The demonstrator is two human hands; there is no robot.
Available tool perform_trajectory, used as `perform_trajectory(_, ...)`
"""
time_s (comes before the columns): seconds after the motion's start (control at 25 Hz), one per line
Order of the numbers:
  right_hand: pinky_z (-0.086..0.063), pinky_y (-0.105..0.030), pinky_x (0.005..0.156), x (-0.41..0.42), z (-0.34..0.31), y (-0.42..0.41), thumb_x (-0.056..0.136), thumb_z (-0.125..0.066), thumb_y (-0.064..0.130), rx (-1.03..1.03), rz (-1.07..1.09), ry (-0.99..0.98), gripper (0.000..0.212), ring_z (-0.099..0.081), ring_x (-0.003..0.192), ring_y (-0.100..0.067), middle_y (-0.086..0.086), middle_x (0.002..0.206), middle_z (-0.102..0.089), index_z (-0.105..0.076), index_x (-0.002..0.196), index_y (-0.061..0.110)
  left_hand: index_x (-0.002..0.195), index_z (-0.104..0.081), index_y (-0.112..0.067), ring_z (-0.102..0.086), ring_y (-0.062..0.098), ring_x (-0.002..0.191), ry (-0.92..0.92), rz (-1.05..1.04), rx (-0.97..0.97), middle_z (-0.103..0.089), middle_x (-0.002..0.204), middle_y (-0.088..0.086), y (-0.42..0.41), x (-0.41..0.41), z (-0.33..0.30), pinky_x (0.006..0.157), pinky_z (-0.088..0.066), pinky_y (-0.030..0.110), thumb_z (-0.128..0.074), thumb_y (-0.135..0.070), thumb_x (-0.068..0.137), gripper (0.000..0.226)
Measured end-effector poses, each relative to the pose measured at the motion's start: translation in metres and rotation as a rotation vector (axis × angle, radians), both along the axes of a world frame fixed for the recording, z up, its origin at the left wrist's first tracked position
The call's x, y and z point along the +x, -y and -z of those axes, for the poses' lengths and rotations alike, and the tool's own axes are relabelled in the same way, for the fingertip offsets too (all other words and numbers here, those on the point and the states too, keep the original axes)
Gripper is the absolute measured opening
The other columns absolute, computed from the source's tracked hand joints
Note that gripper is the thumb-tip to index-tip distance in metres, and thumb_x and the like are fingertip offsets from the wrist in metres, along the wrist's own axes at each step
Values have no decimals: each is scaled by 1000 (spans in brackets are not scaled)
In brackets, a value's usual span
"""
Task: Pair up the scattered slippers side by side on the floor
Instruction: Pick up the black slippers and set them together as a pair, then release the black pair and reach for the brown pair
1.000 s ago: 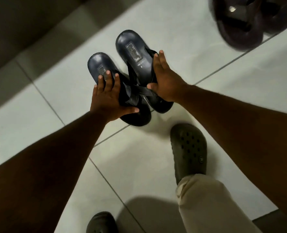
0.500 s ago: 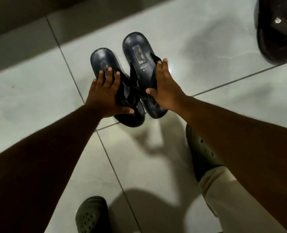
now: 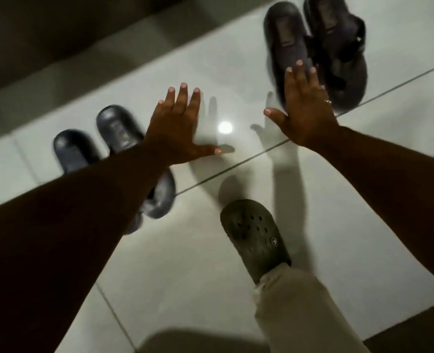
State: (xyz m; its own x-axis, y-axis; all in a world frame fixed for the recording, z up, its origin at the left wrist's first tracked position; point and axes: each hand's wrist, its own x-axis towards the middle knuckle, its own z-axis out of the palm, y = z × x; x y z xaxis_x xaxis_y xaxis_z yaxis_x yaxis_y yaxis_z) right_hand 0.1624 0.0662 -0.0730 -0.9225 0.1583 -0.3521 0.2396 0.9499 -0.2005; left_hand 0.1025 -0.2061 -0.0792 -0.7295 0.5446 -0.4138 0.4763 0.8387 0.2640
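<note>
Head view is showing both hands spread flat and empty above the pale glossy tiled floor [image 3: 236,250]. The left hand [image 3: 177,128], fingers splayed wide, is hanging over bare tile just right of the dark blue rubber strap slippers [image 3: 114,138], which are lying side by side with the forearm crossing over their heel ends; that pair looks finished, so the hand is probably free because nothing there needs holding. The right hand [image 3: 306,108], also wide open and gripping nothing, is reaching toward the black chunky strapped sandals [image 3: 320,47] at the upper right; whether its fingertips are touching the nearer sandal I cannot tell through the blur. Those two are lying close together, though whether they are lined up evenly is unclear, so a nudge may be what the reach is for. Open tile is stretching between the two pairs, giving room to slide. A dark perforated clog [image 3: 255,235] on the person's foot is standing below, well apart from both pairs, and a shadowed dark wall base [image 3: 58,47] is bounding the far side.
</note>
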Motion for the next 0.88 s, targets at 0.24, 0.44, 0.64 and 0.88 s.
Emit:
perform_trajectory(0.24, -19, -70, 112, -15, 37, -140, 92, -22, 55, -28, 138, 29, 66, -3, 146, -50, -18, 163, 5, -10, 151, 30, 153, -6, -13, -9, 47, 146, -68, 124, 47, -7, 162, 21, -173, -38, 40, 113, -20, 60, -49, -78, 69, 115)
perform_trajectory(0.44, -25, -63, 114, -17, 60, -174, 98, -32, 35, -111, 134, 63, 55, -14, 144, -52, -31, 157, -10, -23, 149, 15, 153, -17, -24, -5, 47, 146, -4, -15, 75, -3, 162, 19, -235, -48, 58, 114, -19, 58, -55, -58, 82, 87)
perform_trajectory(0.64, -31, -66, 109, -20, 61, -231, 97, -38, 33, -117, 128, 60, 53, -20, 140, -56, -27, 158, -12, -27, 146, 19, 153, -18, -25, -3, 44, 148, 44, -106, 120, -2, 163, 15, -287, -28, 58, 116, -18, 53, -54, -58, 84, 84)
perform_trajectory(0.88, -29, -72, 106, -17, 47, -233, 96, -36, 42, -98, 145, 55, 59, -16, 141, -55, -21, 161, -8, -19, 150, 26, 153, -15, -20, -2, 40, 149, 48, -121, 85, -4, 163, 15, -295, -26, 43, 118, -15, 52, -48, -61, 84, 86)
